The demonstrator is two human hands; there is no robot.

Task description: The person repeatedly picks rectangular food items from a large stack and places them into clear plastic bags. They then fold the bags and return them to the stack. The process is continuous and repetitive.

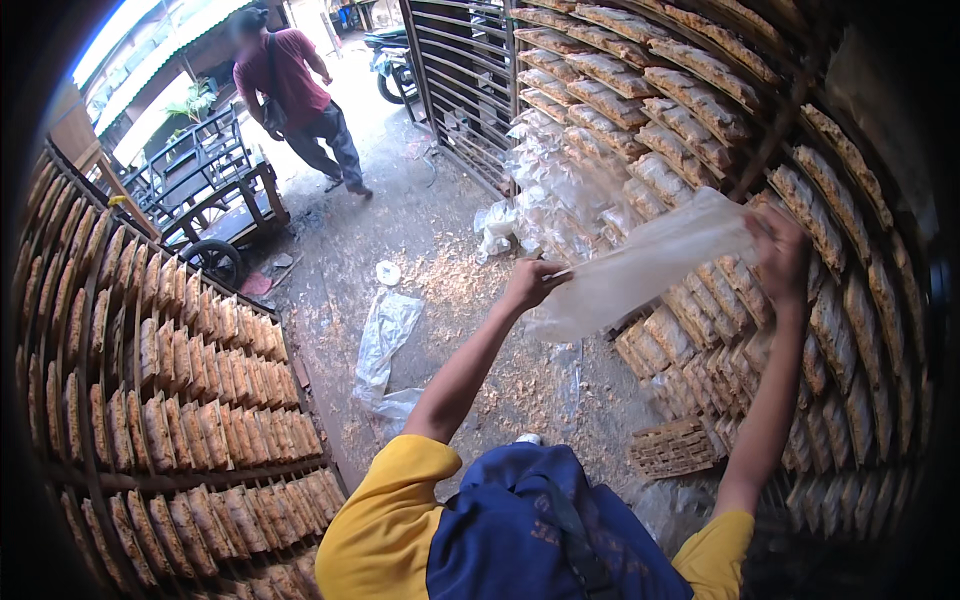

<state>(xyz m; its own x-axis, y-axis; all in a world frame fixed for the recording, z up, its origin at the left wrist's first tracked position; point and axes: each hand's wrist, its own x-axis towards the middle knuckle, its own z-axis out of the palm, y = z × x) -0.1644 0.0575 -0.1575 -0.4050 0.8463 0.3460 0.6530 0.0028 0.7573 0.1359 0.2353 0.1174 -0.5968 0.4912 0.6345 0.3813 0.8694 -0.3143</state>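
A whitish translucent plastic sheet (645, 262) is stretched between my two hands at chest height. My left hand (536, 283) pinches its lower left edge. At the sheet's upper right end, my right hand (780, 247) grips it; the fingers there are slightly blurred. Behind the sheet stands a rack of tempeh-like slabs on slatted trays (686, 90), many with a whitish covering. A heap of clear plastic sheets (555, 187) lies against that rack, left of the stretched sheet.
Another slab rack (187, 435) lines the left side. Crumbs (457, 277) and a crumpled plastic sheet (386, 337) litter the floor. A woven tray (671, 448) sits low at right. Beyond are a wheeled metal cart (217, 176), a walking person (296, 90) and a parked motorcycle (390, 60).
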